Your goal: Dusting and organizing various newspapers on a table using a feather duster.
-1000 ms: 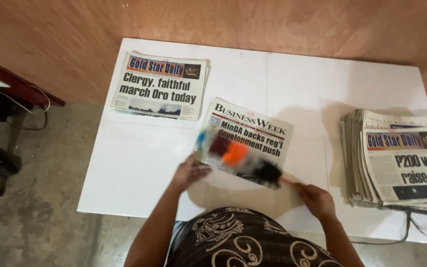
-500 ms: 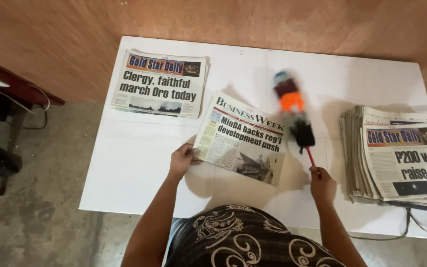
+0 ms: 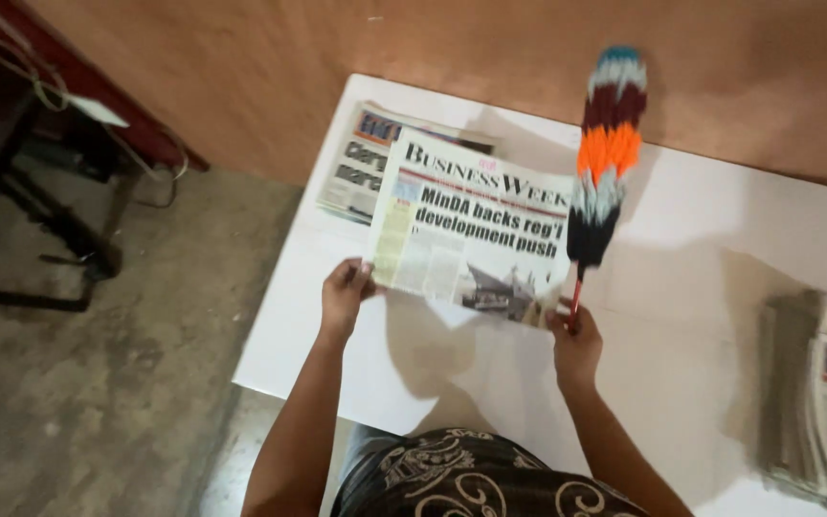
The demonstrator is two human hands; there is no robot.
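I note the left hand (image 3: 345, 292) pinching the lower left corner of a folded newspaper (image 3: 476, 230), thumb on top, fingers curled under, so that the paper is lifted clear of the white desk (image 3: 691, 287) and tilted toward the camera. The right hand (image 3: 576, 337) is closed around the thin red handle of a feather duster (image 3: 605, 153), and it sits just at the paper's lower right corner; I cannot tell whether it also grips that corner. The duster stands upright, its banded head raised above the desk beside the paper's right edge, not touching any surface.

Beyond the held paper, a second newspaper (image 3: 361, 163) lies flat at the desk's far left corner. A thick stack of newspapers (image 3: 820, 402) sits at the right edge, well apart.

My judgement: one paper already laid out on the left, one in hand and being dusted or about to be placed, and most of the stack untouched, so the work is at an early stage.
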